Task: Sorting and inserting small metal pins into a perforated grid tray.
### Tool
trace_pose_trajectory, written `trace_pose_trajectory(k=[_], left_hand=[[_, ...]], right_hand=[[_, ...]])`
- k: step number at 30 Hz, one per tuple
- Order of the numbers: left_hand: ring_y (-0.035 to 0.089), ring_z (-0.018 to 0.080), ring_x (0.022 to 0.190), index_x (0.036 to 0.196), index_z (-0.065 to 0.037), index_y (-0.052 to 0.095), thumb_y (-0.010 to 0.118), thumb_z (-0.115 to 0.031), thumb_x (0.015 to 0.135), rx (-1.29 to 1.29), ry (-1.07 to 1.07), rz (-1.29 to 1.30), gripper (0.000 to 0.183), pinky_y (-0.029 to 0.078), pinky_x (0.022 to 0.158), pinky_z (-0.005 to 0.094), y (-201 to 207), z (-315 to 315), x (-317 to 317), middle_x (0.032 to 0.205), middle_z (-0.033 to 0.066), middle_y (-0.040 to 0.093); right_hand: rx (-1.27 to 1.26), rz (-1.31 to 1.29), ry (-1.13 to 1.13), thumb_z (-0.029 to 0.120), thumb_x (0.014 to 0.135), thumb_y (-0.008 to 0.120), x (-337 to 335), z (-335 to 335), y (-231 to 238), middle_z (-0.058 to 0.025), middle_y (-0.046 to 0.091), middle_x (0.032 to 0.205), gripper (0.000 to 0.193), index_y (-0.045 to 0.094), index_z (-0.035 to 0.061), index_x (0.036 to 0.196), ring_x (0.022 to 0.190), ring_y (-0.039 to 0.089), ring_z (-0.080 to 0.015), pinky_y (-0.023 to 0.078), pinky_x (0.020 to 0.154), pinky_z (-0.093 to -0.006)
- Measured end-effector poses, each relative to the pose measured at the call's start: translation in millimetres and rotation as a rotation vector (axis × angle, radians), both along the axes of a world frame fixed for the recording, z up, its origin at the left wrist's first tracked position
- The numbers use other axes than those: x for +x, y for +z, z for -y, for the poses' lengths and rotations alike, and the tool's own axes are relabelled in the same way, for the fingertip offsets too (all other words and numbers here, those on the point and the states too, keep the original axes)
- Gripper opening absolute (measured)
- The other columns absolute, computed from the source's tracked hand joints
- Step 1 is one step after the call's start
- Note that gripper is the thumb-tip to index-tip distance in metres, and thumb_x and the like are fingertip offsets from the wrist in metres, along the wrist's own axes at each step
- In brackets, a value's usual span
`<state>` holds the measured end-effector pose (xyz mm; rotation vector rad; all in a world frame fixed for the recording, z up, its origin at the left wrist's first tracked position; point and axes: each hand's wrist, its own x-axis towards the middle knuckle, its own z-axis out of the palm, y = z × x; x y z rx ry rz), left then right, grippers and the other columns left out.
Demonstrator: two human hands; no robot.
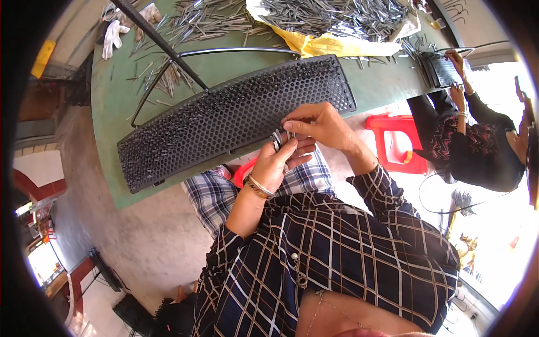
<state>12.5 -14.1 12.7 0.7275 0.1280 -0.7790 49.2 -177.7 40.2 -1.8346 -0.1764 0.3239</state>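
My left hand (273, 162) is closed around a small bundle of thin grey metal strips (275, 140), which poke up past its thumb. Close beside it, my right hand (324, 128) has thumb and fingers brought together at the strips; what its fingertips pinch is too small to make out. Just beyond both hands, a long black perforated panel (236, 112) lies tilted along the table edge. Short black pieces (160, 135) stick up thickly from its left part and far side, while many round holes in the middle are bare.
A green table (112, 112) holds a large heap of metal strips (337, 17), partly on a yellow sheet (337, 46). A black bar (163, 42) slants over the panel. A white glove (114, 38) lies far left. At right are a red stool (397, 143) and another person (471, 135).
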Motion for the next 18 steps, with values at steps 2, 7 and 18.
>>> trace_pose_trajectory(k=[2, 7, 18], left_hand=[[0.06, 0.027, 0.102, 0.113, 0.004, 0.05, 0.045, -0.017, 0.095, 0.045, 0.009, 0.019, 0.028, 0.052, 0.086, 0.0372, 0, 1, 1, 0.11, 0.0196, 0.059], [0.063, 0.0265, 0.096, 0.111, 0.004, 0.052, 0.044, -0.021, 0.096, 0.151, 0.057, 0.096, 0.03, 0.054, 0.08, 0.0354, -2, 8, 0, 0.104, 0.0183, 0.062], [0.064, 0.0235, 0.088, 0.111, 0.004, 0.052, 0.042, -0.023, 0.097, 0.206, 0.074, 0.124, 0.032, 0.055, 0.077, 0.0336, -3, 12, 0, 0.1, 0.0172, 0.063]], right_hand=[[-0.011, -0.026, -0.016, 0.016, 0.081, 0.068, 1, 3, 3, -0.0076, 0.068, 0.076, 0.02, 0.068, -0.0016, 0.091, 0.069, 0.059, -0.0068, 0.048, 0.06, -0.0233], [-0.031, -0.027, -0.085, 0.016, 0.082, 0.067, -2, 6, 2, -0.0068, 0.067, 0.072, 0.02, 0.069, -0.0011, 0.091, 0.066, 0.057, -0.0055, 0.048, 0.058, -0.0227], [0.089, -0.068, -0.075, 0.012, 0.083, 0.064, -5, 15, -8, -0.0105, 0.068, 0.083, 0.023, 0.066, -0.0042, 0.099, 0.075, 0.061, -0.0092, 0.05, 0.065, -0.0241]])
